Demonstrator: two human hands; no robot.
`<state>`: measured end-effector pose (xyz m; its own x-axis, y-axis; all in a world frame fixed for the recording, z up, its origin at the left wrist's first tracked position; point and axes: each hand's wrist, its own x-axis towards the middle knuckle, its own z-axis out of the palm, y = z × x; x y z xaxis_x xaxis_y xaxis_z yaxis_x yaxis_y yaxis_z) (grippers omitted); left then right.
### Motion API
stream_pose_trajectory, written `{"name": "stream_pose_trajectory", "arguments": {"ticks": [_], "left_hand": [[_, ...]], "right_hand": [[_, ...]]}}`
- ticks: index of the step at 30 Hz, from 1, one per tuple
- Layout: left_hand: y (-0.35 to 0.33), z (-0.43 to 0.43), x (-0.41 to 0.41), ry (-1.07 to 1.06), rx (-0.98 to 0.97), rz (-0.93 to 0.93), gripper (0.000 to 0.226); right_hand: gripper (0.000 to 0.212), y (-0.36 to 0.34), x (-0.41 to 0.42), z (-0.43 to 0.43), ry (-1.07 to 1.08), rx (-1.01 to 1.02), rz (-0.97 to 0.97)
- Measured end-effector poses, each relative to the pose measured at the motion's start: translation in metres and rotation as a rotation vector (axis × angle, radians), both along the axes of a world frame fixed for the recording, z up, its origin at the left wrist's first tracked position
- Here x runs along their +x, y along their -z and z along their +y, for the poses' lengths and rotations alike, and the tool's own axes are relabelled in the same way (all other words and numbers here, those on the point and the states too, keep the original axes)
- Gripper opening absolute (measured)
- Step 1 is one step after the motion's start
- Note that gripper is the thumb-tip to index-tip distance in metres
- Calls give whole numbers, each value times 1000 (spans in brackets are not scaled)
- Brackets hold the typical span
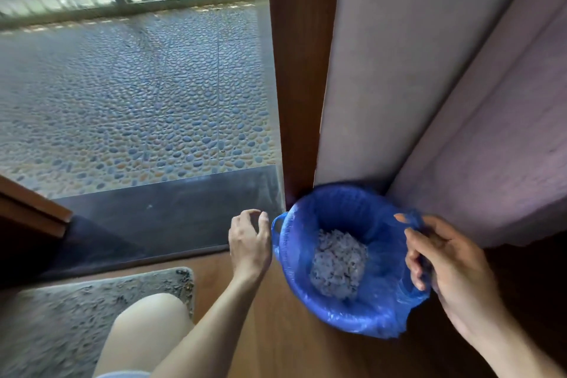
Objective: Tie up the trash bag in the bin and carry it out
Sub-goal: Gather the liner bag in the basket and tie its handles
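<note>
A blue trash bag [343, 218] lines a round bin standing on the wooden floor in the corner by the door frame. Crumpled grey waste [339, 264] lies at its bottom. My right hand [441, 267] pinches the bag's right edge and lifts it off the rim. My left hand [248, 239] hovers just left of the bin, fingers curled and apart, close to the bag's left loop handle [277, 222] but not touching it. The bin itself is hidden under the bag.
A brown door frame [300, 70] and a pale wall [399, 70] rise behind the bin. A purple sofa side [497, 144] stands to the right. A dark threshold [171, 215] leads to a pebbled balcony floor [122, 101]. A grey mat [76, 310] and my knee [144, 328] are lower left.
</note>
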<state>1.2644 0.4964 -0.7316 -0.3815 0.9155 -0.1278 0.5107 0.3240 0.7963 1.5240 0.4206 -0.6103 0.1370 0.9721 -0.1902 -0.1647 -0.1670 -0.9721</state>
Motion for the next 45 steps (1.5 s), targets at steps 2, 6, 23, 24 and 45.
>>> {"name": "stream_pose_trajectory", "arguments": {"ticks": [2,6,23,24,45], "left_hand": [[21,7,-8,-74,-303,-213,47],[37,3,1,-94,-425,-563,46],[-36,2,16,182,192,-430,27],[-41,0,16,219,194,-405,26],[-94,-14,10,286,122,-565,26]], "right_hand": [[45,3,-1,0,-2,6,-26],[27,5,-7,-1,9,15,-47],[21,-10,-4,-7,163,56,-172],[23,-11,-5,-6,157,63,-205],[31,-6,-23,0,-132,266,-443]]}}
